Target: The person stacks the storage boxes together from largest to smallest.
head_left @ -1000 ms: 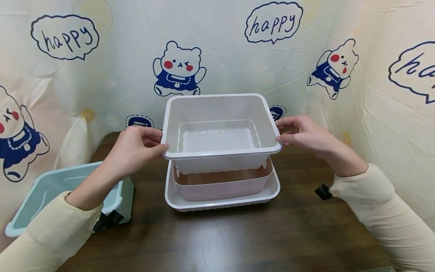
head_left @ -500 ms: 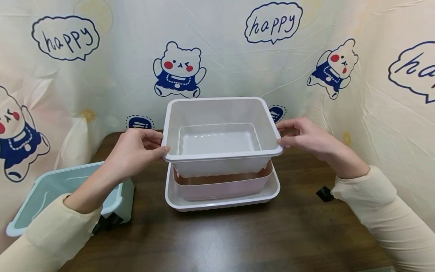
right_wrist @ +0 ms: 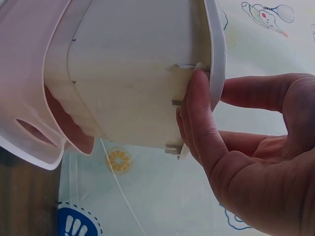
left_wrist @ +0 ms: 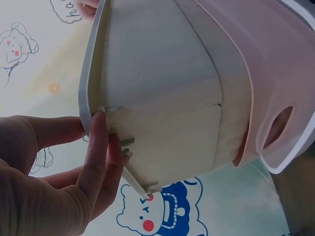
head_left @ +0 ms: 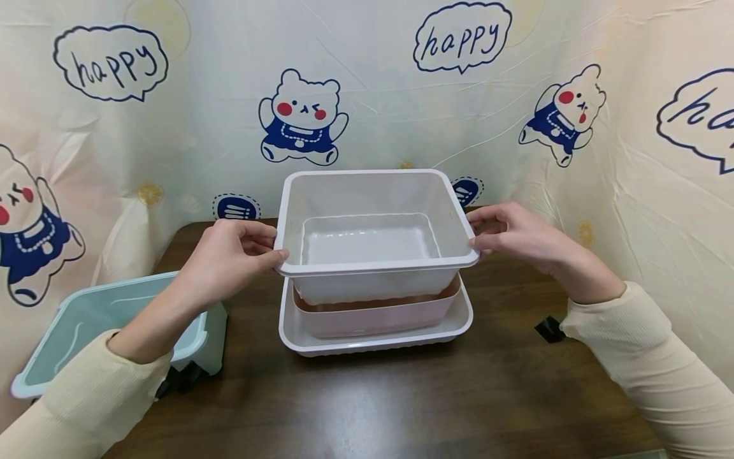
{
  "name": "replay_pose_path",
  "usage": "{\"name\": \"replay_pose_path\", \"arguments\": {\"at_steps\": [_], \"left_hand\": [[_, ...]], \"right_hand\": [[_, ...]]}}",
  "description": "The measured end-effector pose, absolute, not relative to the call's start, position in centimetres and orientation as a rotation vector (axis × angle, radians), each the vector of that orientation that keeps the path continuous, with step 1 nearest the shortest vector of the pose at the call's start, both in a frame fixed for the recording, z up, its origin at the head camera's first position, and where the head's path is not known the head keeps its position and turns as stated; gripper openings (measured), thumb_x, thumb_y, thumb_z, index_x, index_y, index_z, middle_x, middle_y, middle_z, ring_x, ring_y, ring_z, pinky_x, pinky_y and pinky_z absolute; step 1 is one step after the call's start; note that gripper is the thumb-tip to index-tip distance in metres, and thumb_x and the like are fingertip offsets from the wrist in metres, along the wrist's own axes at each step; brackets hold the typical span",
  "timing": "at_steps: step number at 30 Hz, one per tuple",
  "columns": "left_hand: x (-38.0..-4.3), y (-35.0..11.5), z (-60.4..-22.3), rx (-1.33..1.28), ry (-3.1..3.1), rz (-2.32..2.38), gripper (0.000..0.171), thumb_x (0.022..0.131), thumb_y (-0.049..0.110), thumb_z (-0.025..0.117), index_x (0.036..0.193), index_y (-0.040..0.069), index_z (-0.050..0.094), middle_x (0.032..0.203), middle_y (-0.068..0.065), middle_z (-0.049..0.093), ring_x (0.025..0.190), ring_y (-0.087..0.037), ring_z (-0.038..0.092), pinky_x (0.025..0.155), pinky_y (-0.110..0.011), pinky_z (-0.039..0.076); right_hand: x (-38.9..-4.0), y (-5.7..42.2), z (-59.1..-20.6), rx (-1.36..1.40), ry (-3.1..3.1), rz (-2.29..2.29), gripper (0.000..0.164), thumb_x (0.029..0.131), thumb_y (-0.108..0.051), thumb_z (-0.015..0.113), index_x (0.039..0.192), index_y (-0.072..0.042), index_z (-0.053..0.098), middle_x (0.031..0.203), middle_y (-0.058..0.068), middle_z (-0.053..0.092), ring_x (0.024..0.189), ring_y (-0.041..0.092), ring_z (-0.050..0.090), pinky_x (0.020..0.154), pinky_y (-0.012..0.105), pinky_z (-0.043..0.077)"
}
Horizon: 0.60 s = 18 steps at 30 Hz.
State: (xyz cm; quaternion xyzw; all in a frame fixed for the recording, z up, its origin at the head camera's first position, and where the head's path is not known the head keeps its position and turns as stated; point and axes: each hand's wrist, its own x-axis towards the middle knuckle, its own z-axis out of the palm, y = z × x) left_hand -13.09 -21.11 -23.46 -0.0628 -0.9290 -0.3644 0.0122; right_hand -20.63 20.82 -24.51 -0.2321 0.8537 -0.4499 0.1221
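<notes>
A white rectangular plastic bin (head_left: 373, 280) is held level by its rim at both short ends. My left hand (head_left: 229, 258) pinches the left rim, thumb on top and fingers curled underneath, as the left wrist view shows with the hand (left_wrist: 74, 162). At the opposite end my right hand (head_left: 516, 239) pinches the rim the same way. The bin's lower part sits inside the mouth of a pink bin (head_left: 378, 320), which has an oval handle hole in its side. That pink bin stands in a shallow white tray (head_left: 375, 349) on the table.
A light blue-green bin (head_left: 74, 331) stands on the left, partly behind the left forearm. Under everything is a dark brown wooden table (head_left: 367, 408). A pale curtain (head_left: 378, 95) with printed bears hangs behind and at both sides.
Both hands have lowered the white bin slightly, and it now reaches deeper into the pink bin. The pink bin, tray and blue-green bin have stayed in place.
</notes>
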Motion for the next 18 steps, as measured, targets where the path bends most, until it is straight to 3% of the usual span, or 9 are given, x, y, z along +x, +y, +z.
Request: {"name": "replay_pose_path", "arguments": {"at_steps": [18], "left_hand": [[-13.5,-20.7,-25.2,-0.207,-2.912,-1.140,0.038,0.091,0.019,0.077,0.120,-0.005,0.070,0.101,-0.018,0.073,0.085,-0.026,0.072,0.078,-0.045,0.063]], "right_hand": [[-20.7,21.1,-25.2,-0.634,2.514,-1.274,0.045,0.091,-0.003,0.066,0.133,0.011,0.058,0.110,0.023,0.071,0.085,0.022,0.071,0.074,0.033,0.061]]}}
